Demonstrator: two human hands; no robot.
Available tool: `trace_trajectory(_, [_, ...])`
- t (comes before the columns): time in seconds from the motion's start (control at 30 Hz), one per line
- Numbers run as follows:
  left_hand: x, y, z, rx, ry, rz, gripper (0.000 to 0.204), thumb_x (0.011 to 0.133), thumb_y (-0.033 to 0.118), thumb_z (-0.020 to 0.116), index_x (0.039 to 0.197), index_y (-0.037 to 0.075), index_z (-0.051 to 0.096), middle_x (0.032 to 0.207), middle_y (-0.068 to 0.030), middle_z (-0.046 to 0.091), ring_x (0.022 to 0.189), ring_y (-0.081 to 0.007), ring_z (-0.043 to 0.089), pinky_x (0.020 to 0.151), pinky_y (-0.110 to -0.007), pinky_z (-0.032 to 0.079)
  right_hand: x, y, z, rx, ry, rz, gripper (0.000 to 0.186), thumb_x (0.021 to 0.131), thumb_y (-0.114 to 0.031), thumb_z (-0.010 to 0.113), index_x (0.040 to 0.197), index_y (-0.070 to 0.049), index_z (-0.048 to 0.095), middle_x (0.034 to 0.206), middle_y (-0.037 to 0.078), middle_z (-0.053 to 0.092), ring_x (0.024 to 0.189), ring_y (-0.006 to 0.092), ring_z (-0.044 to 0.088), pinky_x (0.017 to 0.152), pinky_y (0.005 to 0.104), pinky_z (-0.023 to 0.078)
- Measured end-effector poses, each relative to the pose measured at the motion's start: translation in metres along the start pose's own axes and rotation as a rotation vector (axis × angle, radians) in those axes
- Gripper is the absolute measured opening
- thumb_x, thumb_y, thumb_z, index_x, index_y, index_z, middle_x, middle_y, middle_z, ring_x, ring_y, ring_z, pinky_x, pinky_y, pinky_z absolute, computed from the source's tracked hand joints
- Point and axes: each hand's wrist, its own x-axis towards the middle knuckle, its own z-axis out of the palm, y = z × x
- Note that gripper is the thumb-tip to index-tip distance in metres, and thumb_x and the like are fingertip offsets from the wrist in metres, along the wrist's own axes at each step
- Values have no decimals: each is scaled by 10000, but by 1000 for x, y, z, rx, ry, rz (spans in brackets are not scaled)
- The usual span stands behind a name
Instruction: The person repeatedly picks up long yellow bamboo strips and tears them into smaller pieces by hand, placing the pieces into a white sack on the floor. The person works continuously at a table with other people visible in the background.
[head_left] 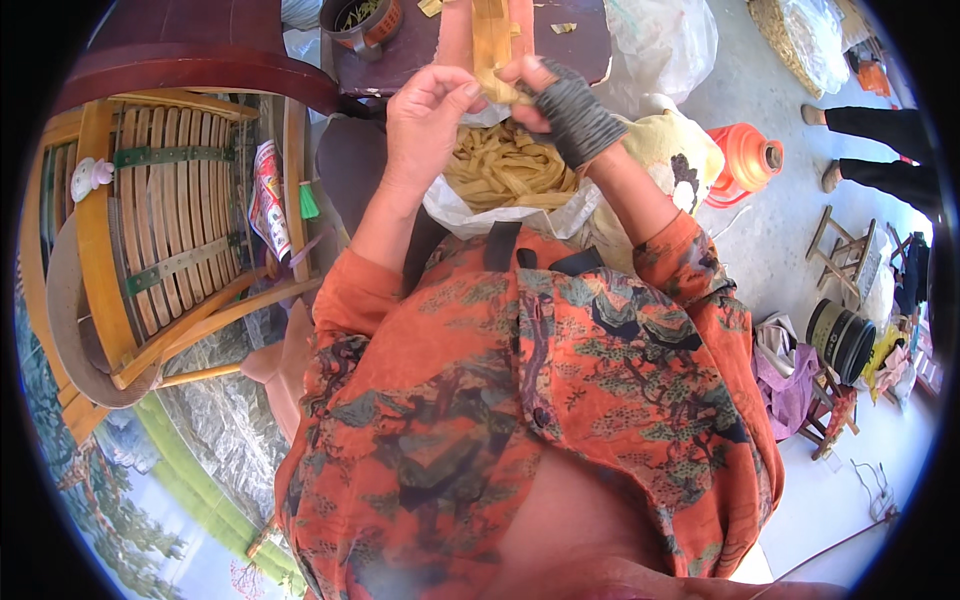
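Both hands meet over a white bag (445, 205) filled with a loose heap of flat, tan straw-like braid (510, 168). Between my hands runs a pale yellow strip of the same look (497, 88). My left hand (428, 115) pinches its left side between thumb and fingers. On the other side, my right hand (540, 95) is closed round it, with a dark grey wrap (578, 118) over the palm and wrist. Just beyond, a flat, glossy yellow-brown piece (490, 35) lies on a pink cloth (453, 35); whether it joins the strip I cannot tell.
The pink cloth lies on a dark table (580, 50), with a metal mug (360, 25) at its left. A slatted wooden chair (170, 200) stands left. To the right are an orange-red flask (745, 160), a plastic bag (660, 45), a small stool (845, 255) and a person's legs (870, 150).
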Motion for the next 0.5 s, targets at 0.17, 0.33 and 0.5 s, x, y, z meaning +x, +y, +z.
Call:
trace_trajectory(0.17, [0,13,-10,31,37,-8,52,836,34,586,878,4,587,751,-43,615,694,-94,587,683,-219,472,19,5,-35,152,-49,-26,270,855,-353,545,856,-84,537,541,-36,395,443,42,331,408,196,224])
trace_trajectory(0.33, [-1,15,-18,683,-2,210,211,764,6,641,968,18,590,924,-60,621,824,-161,606,747,-265,477,13,6,-16,-127,15,-100,144,809,-212,618,807,-92,539,521,-28,427,450,51,383,411,197,262])
trace_trajectory(0.5, [-15,23,7,981,-227,158,328,755,12,608,1073,64,544,1037,-122,572,964,-302,558,780,-357,465,8,22,-3,-365,-130,-92,220,796,-246,617,782,-31,571,561,38,510,488,99,492,463,248,396])
